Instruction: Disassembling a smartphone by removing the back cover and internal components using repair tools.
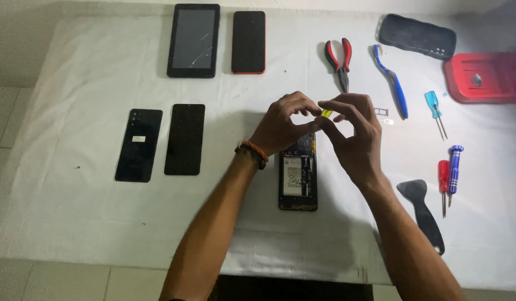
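Your left hand (280, 127) and right hand (355, 134) meet fingertip to fingertip, both pinched on a small yellow strip (326, 113), held above the opened black phone with exposed battery (297, 179) on the white tablecloth (74, 195). Red-handled pliers (340, 60) lie just beyond.

— Where are we, would you say?

— We are at a phone repair bench, a small workshop by the look of it. We see a white cloth (74, 139) spread over the table, with an opened phone (297, 181) showing its battery, loose phones (184, 139) and a cracked tablet (193, 40).

— And the tools?

— We count red-handled pliers (339, 58), small screwdrivers (447, 175), a black pry tool (422, 212) and a red tray (483, 78).
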